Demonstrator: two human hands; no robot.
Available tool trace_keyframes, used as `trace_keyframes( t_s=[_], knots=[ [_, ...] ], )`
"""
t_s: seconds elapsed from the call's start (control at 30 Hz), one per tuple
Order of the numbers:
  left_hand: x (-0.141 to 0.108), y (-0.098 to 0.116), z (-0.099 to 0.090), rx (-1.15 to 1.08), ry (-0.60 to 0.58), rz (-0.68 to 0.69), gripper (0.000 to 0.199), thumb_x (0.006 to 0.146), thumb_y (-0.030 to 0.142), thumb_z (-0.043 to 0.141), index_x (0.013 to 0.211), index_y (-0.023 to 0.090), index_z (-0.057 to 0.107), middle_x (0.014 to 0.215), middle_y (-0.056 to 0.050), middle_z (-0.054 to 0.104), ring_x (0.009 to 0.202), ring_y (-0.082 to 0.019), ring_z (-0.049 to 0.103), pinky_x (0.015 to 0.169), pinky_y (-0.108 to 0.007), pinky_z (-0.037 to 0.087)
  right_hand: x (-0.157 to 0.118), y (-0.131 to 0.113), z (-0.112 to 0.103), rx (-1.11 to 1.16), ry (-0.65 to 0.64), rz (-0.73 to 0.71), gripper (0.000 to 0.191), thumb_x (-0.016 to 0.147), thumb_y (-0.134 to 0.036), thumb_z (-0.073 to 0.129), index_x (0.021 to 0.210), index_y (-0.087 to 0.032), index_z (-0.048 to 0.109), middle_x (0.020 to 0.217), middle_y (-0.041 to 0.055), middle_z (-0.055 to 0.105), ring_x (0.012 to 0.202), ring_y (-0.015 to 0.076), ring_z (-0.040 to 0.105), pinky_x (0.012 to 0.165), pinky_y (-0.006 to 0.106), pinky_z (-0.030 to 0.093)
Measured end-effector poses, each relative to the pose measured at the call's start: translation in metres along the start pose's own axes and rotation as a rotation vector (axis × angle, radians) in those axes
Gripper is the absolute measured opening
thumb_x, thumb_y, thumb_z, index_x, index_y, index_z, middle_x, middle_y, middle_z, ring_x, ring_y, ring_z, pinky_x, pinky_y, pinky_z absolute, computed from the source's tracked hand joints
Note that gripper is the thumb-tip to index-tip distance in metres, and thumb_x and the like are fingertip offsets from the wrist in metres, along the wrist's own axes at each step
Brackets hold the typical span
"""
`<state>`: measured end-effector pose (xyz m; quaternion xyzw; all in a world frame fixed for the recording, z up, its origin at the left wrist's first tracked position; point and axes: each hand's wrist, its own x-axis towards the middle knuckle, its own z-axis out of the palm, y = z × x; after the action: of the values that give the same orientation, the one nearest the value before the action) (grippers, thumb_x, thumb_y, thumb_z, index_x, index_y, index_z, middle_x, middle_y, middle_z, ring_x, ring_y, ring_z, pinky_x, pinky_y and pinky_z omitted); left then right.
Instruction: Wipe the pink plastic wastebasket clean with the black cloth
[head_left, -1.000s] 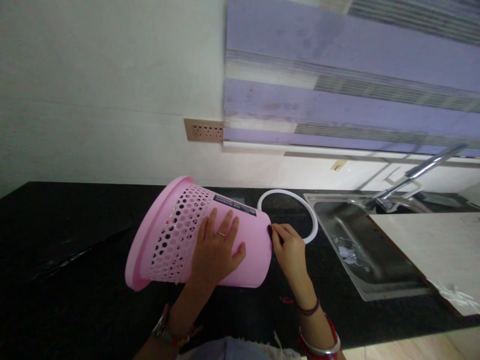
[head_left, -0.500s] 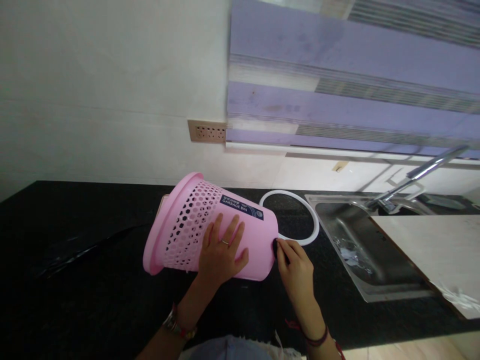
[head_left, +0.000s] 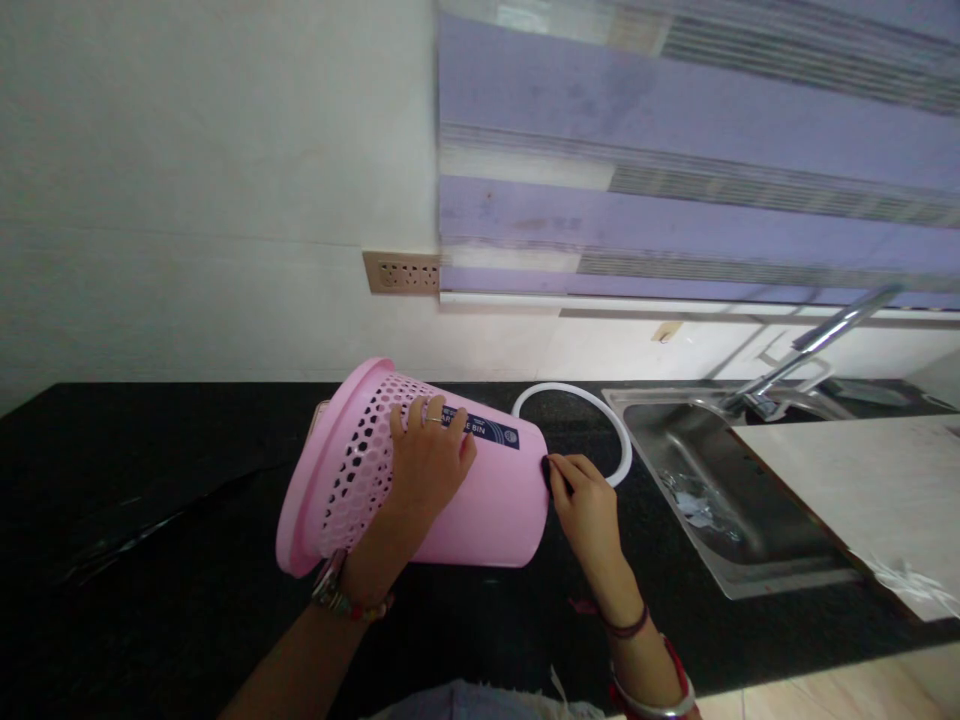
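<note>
A pink plastic garbage bin (head_left: 487, 510) with a honeycomb of holes near its rim lies on its side on the black counter. My left hand (head_left: 427, 460) lies across its upper side, fingers apart, partly covering the dark label (head_left: 504, 434). At the base end my right hand (head_left: 589, 505) is closed in a pinch on a small black piece (head_left: 547, 472) against the bin's bottom. What that piece is I cannot make out. A white ring (head_left: 626, 440) lies flat behind the right hand, partly hidden by the bin.
A steel sink (head_left: 757, 530) with a tall faucet (head_left: 817, 345) is to the right, partly covered by a pale board (head_left: 877, 490). Crumpled black plastic (head_left: 142, 530) lies on the left of the counter (head_left: 450, 640). A wall with sockets (head_left: 405, 273) and a blind rises behind.
My left hand has slid up and to the left on the bin, now covering part of the label. The right hand still pinches at the base. The view has shifted slightly.
</note>
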<state>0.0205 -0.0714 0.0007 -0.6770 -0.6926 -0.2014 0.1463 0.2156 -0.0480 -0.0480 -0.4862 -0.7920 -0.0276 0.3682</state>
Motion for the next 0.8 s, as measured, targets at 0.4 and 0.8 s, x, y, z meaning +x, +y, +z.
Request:
trace_keyframes(
  t_s=[0.4,0.8],
  knots=[
    [0.004,0.003,0.012,0.015,-0.032,-0.015,0.038,0.082,0.028,0.043,0.114,0.017,0.061,0.125,-0.011,0.057,0.12,-0.039,0.041,0.099,-0.061,0.027,-0.003,-0.001,0.004,0.019,0.053,0.007,0.03,0.089,-0.023,0.041,0.084,-0.016,0.069,0.074,0.0073,0.065,0.066,0.0162,0.061,0.061,0.027,0.051],
    [0.02,0.009,0.015,-0.002,-0.057,-0.059,0.034,0.082,0.027,0.042,0.105,0.014,0.064,0.118,-0.013,0.06,0.117,-0.037,0.044,0.099,-0.059,0.028,-0.033,-0.012,-0.003,0.017,0.09,-0.023,0.026,0.088,-0.023,0.045,0.087,-0.016,0.07,0.076,0.0072,0.064,0.069,0.016,0.061,0.065,0.027,0.052]
  ],
)
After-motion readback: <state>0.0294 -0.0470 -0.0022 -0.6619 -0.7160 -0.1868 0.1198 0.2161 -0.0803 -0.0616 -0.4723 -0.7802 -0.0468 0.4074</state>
